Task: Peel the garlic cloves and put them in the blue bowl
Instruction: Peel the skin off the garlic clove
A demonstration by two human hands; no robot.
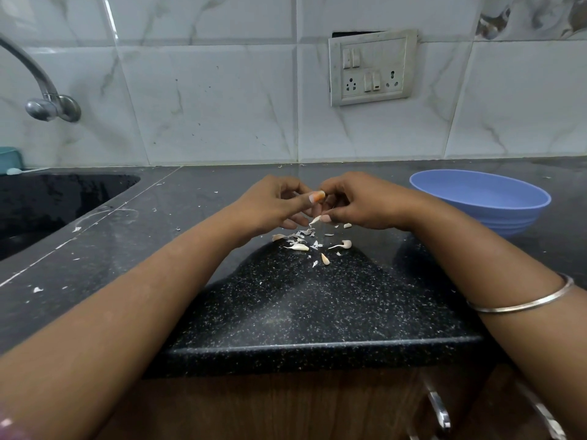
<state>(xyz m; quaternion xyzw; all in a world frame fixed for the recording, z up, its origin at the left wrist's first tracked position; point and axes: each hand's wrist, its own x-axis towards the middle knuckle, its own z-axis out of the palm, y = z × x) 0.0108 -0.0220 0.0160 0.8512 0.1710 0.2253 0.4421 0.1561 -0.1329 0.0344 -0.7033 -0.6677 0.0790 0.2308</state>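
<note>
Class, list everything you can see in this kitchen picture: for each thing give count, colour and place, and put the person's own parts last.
blue bowl: one, blue, countertop right, inside not visible.
garlic cloves: several, off-white, on countertop below the hands.
garlic skins: many scraps, white, among the cloves.
countertop: one, speckled black.
sink: one, black, left.
tap: one, chrome, wall above sink.
switch plate: one, white, tiled wall.
drawer handles: two, metal, bottom right.
bangle: one, silver, right forearm.
left hand: pinching something small.
right hand: fingers curled, meeting the left.
</note>
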